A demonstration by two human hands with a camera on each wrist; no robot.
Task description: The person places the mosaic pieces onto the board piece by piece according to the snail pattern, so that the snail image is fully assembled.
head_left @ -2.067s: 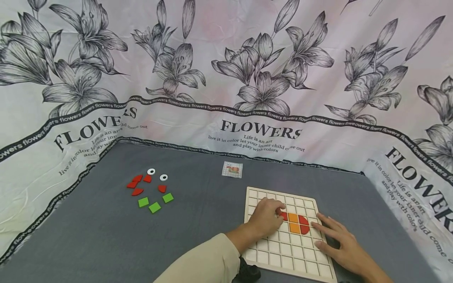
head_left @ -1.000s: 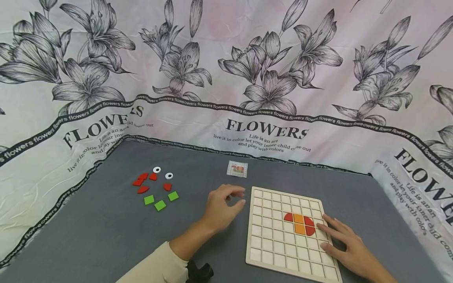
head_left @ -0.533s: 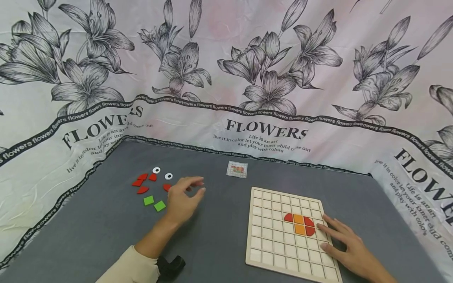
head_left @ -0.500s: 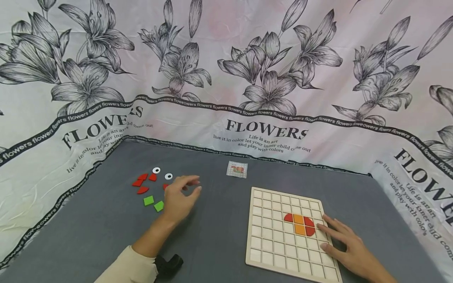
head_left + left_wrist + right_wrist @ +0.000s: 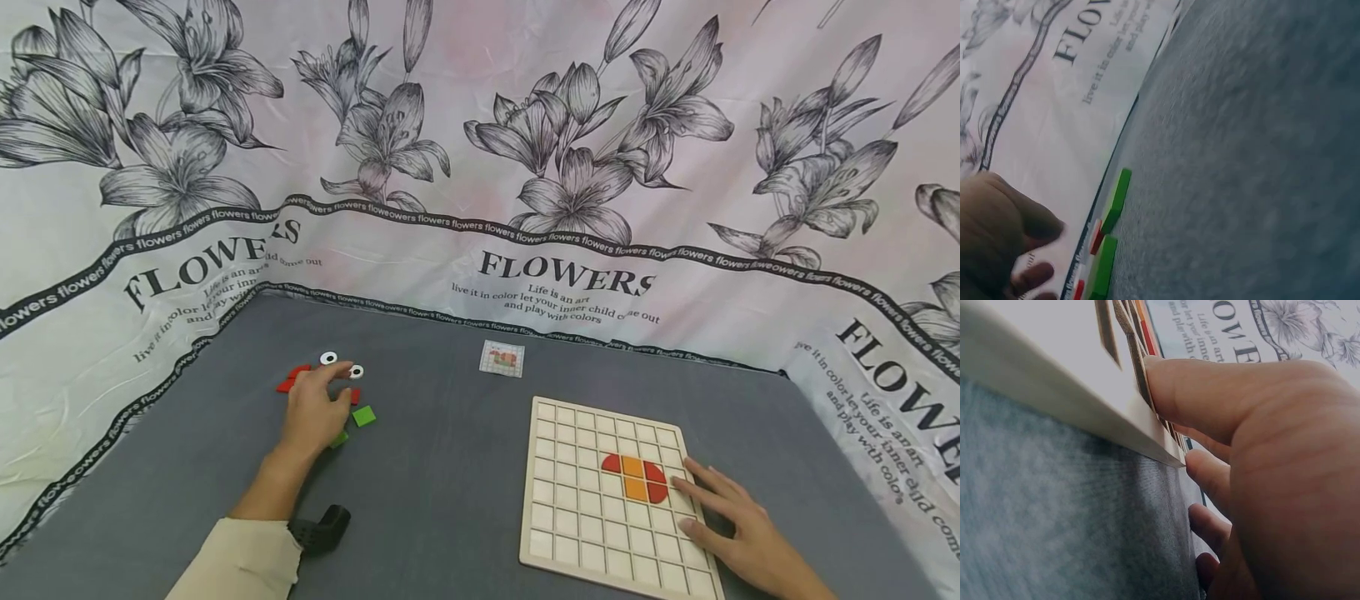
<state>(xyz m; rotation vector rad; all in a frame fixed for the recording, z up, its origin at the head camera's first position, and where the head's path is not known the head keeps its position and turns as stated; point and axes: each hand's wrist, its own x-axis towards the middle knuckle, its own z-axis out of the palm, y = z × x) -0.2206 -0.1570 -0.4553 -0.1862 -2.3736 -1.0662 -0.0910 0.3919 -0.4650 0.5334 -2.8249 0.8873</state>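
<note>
My left hand hovers over the loose pieces on the left, thumb and index finger apart, with nothing seen between them. Near its fingertips lie two white eye discs with black centres. Red pieces and green square tiles lie around it, some hidden under the hand. In the left wrist view, two green tiles lie beside the thumb. My right hand rests on the right edge of a pale wooden grid board, fingers extended. On the board sit red rounded pieces and orange squares.
A small picture card with a coloured pattern lies behind the board. The grey tabletop ends at a white flower-printed cloth at the back and sides. A black wrist mount sits under the left sleeve.
My left hand has left the board, where a red piece now sits at the left of the orange squares, and moved left to the loose pieces. The right hand stays on the board's edge.
</note>
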